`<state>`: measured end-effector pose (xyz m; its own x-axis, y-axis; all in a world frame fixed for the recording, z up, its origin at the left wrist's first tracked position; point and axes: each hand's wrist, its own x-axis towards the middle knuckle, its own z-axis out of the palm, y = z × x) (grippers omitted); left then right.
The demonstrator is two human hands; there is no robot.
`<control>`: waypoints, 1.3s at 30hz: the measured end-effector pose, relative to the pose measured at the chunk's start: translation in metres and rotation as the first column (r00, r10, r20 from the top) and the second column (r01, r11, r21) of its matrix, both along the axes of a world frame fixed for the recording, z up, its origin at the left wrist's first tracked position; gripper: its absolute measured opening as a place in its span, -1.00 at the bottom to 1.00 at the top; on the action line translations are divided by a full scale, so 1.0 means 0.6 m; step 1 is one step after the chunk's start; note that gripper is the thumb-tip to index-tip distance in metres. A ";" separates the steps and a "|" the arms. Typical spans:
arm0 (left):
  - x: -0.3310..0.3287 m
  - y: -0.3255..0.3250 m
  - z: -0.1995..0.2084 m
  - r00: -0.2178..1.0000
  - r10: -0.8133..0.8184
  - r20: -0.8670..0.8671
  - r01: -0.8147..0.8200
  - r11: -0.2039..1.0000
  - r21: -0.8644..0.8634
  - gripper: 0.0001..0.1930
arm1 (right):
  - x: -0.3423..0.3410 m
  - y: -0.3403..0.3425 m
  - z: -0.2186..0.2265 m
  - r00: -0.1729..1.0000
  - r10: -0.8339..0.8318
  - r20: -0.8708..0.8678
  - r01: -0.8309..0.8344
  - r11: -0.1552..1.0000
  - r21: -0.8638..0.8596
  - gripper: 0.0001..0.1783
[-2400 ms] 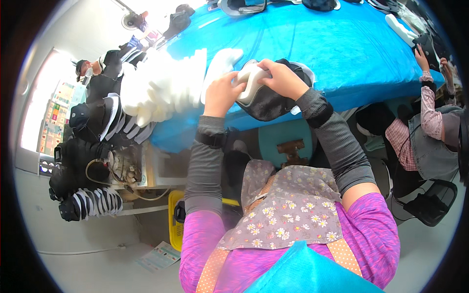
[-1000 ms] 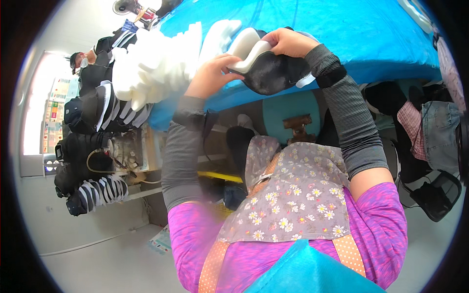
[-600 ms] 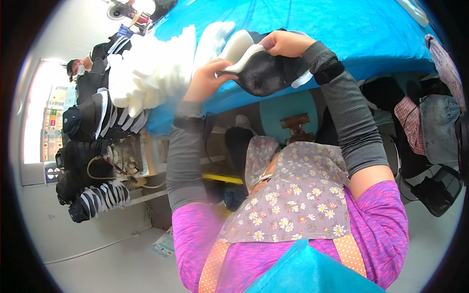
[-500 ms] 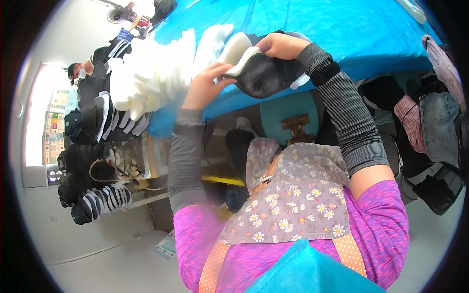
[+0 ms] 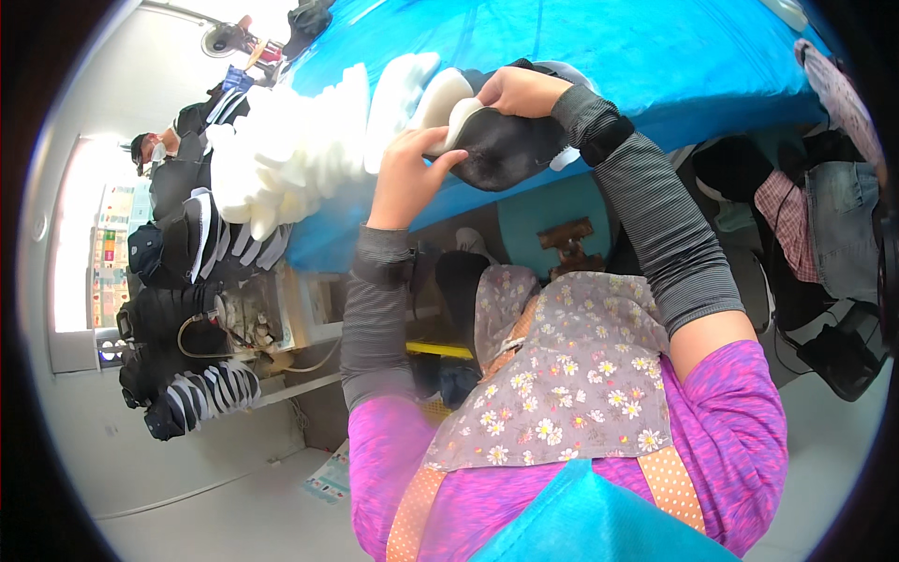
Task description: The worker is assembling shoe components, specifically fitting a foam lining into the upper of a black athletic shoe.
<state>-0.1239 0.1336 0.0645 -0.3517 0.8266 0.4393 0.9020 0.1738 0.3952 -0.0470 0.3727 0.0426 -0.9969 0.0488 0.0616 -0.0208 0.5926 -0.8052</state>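
Over the front edge of the blue-covered table (image 5: 674, 75), both of my hands hold a black rounded fabric piece (image 5: 510, 150) with a curved white pad (image 5: 461, 116) at its left edge. My left hand (image 5: 408, 176) pinches the lower left side, the thumb lying across the black fabric. With bent fingers, my right hand (image 5: 526, 92) grips the upper edge where pad and fabric meet. Just behind lies another off-white padded piece (image 5: 440, 98), partly covered by the held one. What lies under the black piece is hidden.
Left of my hands stands a long row of white padded pieces (image 5: 290, 140). Beyond it are stacked black pieces with white edges (image 5: 201, 229) and a person (image 5: 154, 150). Below the table is a teal stool (image 5: 520, 220). Clothes hang over a chair (image 5: 838, 225) at right.
My left hand has shifted right along the lower edge, and its thumb now lies over the black fabric. My right hand has moved slightly left, still gripping the upper edge.
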 end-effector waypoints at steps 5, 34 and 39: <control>-0.014 0.001 -0.014 1.000 -0.012 0.026 0.012 1.000 -0.008 -0.68 | 0.006 0.007 -0.004 1.000 0.004 -0.020 -0.006 0.997 -0.071 -0.64; 0.051 0.055 -0.050 0.992 0.122 -0.036 -0.109 0.963 0.248 -0.73 | 0.018 0.031 -0.033 0.974 0.219 -0.065 -0.225 0.968 -0.115 -0.61; 0.056 0.060 -0.030 0.983 0.177 0.043 -0.182 0.972 0.147 -0.73 | 0.019 0.026 -0.054 0.981 0.160 -0.113 -0.188 0.928 -0.322 -0.57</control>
<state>-0.0903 0.1694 0.0467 -0.5030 0.6745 0.5404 0.8491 0.2689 0.4547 -0.0356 0.3881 0.0100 -0.9836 -0.0930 0.1546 -0.1746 0.2754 -0.9453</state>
